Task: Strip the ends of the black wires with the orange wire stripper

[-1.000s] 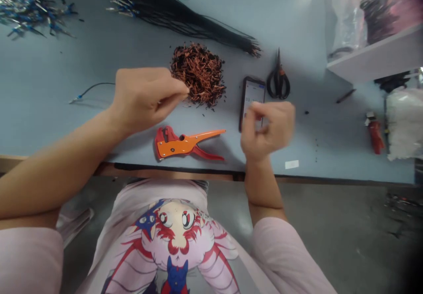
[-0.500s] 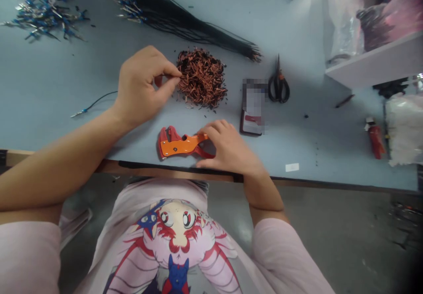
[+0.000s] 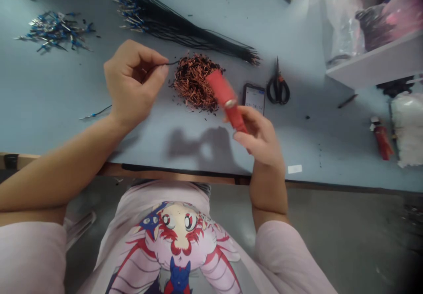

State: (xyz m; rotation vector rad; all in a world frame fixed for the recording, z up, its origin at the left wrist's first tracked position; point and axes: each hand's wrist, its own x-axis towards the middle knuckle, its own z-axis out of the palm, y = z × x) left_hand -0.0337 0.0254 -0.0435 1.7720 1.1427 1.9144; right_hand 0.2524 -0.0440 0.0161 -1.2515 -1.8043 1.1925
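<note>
Between thumb and forefinger, my left hand (image 3: 134, 84) pinches a thin black wire (image 3: 172, 62) whose tip points right. The wire's other end, with a blue-and-silver terminal (image 3: 87, 117), shows beyond my left wrist. My right hand (image 3: 261, 135) is wrapped round the red handle of a wire stripper (image 3: 224, 93), raised above the table and blurred by motion. Its head points up and left, over the edge of a pile of copper wire scraps (image 3: 194, 82). The palm side of my right hand is partly hidden.
A bundle of black wires (image 3: 185, 27) lies behind the pile. Loose blue terminals (image 3: 59, 29) are heaped at left. Right of the pile are a phone (image 3: 254, 95), partly covered by my right hand, and black-handled scissors (image 3: 278, 89). A shelf edge (image 3: 373, 56) juts in at right.
My right hand has picked the wire stripper up off the table, raising and turning it towards the pile. My left hand has drawn slightly back left with the wire, whose tip now shows.
</note>
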